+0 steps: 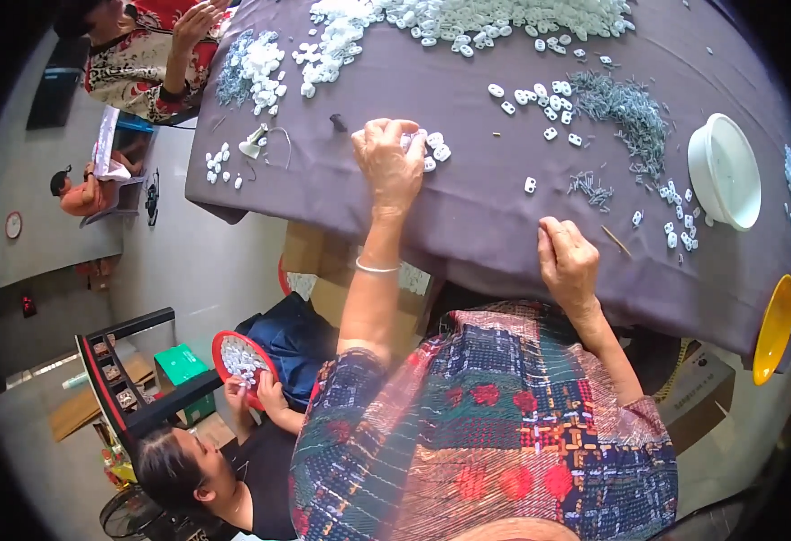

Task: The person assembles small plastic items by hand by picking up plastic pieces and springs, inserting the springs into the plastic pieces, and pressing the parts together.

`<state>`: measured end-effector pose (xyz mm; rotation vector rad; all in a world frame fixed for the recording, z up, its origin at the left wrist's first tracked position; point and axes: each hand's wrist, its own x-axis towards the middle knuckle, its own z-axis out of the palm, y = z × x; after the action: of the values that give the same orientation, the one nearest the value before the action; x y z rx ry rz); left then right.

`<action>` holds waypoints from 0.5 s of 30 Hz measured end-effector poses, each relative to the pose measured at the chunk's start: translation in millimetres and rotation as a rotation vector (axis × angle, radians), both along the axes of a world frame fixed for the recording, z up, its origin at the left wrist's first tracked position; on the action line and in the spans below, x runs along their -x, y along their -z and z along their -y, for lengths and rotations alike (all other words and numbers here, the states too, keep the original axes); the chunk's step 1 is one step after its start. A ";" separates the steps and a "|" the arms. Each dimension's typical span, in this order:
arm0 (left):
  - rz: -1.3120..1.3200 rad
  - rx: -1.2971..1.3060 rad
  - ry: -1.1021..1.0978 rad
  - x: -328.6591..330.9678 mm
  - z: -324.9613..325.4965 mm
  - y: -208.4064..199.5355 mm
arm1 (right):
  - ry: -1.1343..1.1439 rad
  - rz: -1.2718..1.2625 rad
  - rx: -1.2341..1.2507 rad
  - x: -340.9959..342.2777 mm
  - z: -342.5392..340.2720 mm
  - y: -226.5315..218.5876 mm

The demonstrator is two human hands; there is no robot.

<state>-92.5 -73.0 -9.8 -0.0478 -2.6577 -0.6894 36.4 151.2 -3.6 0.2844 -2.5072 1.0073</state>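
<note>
My left hand (386,162) reaches over the table with its fingers curled down at a small cluster of white oval plastic pieces (441,153), each with dark holes. The fingertips press on pieces at the cluster's edge, partly hidden by the hand. Near the table's front edge, my right hand (569,261) is closed in a pinch; whatever lies between its fingertips is too small to make out. A thin brownish stick (615,240) lies just right of it. Ahead of that hand are a single white piece (530,185) and a little pile of short grey-blue pins (591,190).
A large heap of white pieces (504,16) covers the far side. More grey-blue pins (625,113) lie at right, near a white bowl (727,171) and yellow dish (774,329). At left, a seated person holds a red basket (224,361); another person (152,63) sits at the far-left corner.
</note>
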 end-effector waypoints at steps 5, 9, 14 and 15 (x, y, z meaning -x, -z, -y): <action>-0.012 -0.054 0.032 -0.8 5.0 1.4 | 0.006 0.012 -0.025 0.2 2.1 -1.4; -0.014 -0.025 0.091 2.8 3.8 -0.7 | 0.021 0.047 -0.060 -1.2 1.5 -0.5; -0.004 0.022 0.132 4.2 4.0 -2.6 | 0.039 0.005 -0.082 0.7 3.2 2.4; 0.000 0.039 0.160 4.1 7.1 -4.2 | 0.035 -0.015 -0.072 0.7 2.4 3.2</action>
<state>-96.6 -80.1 -5.6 -0.2736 -2.6882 -0.6865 35.7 148.7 -6.8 0.2678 -2.5294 0.8991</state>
